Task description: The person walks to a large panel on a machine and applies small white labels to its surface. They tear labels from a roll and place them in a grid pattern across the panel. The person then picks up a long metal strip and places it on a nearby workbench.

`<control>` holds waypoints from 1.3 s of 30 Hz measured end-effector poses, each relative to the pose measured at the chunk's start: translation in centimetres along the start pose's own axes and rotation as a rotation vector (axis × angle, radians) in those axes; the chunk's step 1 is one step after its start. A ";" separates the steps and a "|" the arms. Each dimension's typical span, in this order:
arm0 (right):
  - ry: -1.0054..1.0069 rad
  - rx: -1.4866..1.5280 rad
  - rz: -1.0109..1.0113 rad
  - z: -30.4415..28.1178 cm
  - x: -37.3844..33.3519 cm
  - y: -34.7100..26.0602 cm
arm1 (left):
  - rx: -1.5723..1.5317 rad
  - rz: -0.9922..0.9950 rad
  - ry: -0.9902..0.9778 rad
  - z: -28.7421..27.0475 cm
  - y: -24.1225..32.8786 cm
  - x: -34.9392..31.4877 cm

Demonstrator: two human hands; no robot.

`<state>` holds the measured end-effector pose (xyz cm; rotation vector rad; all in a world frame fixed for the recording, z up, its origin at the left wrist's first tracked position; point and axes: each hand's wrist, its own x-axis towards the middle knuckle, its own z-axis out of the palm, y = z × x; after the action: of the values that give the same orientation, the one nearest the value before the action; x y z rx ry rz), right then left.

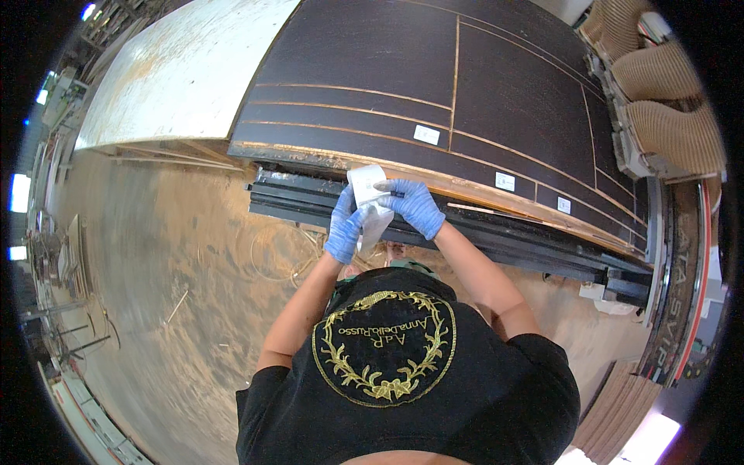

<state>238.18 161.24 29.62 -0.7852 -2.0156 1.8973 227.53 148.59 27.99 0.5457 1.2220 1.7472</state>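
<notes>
Both my hands wear blue knit gloves and meet in front of me at the near edge of a dark panel (353, 58). Between them is a roll of white labels (367, 180), with a loose strip hanging below it. My left hand (345, 226) is closed round the roll's left side and the strip. From the right, my right hand (415, 208) pinches the roll's near side with thumb and fingers. Light cut lines divide the panel into pieces. White labels lie on some of them: one near the middle (426, 135), one farther right (504, 181) and another beyond it (564, 204).
A scuffed white table (182, 74) adjoins the panel on the left. Black rails (310, 200) run along the machine's front, beside my hands. Ribbed hoses (659, 77) and a machine beam (682, 287) stand at right. Sawdust covers the floor (194, 256); stacked brown boards (616, 411) are lower right.
</notes>
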 end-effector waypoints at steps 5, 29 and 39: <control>0.147 0.111 0.006 -0.9 -0.1 0.8 | 0.090 -0.011 -0.094 0.0 -0.6 1.5; 0.628 -1.410 0.436 -21.8 -2.1 10.1 | 0.090 -0.130 -0.014 -0.5 -3.4 1.1; 0.494 -1.513 0.236 -16.4 -0.6 12.3 | 0.190 0.019 -0.070 1.0 -1.4 1.8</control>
<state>249.93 174.59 19.53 -1.5617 -2.7353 -0.1991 228.02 150.74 26.93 0.7255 1.3447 1.6232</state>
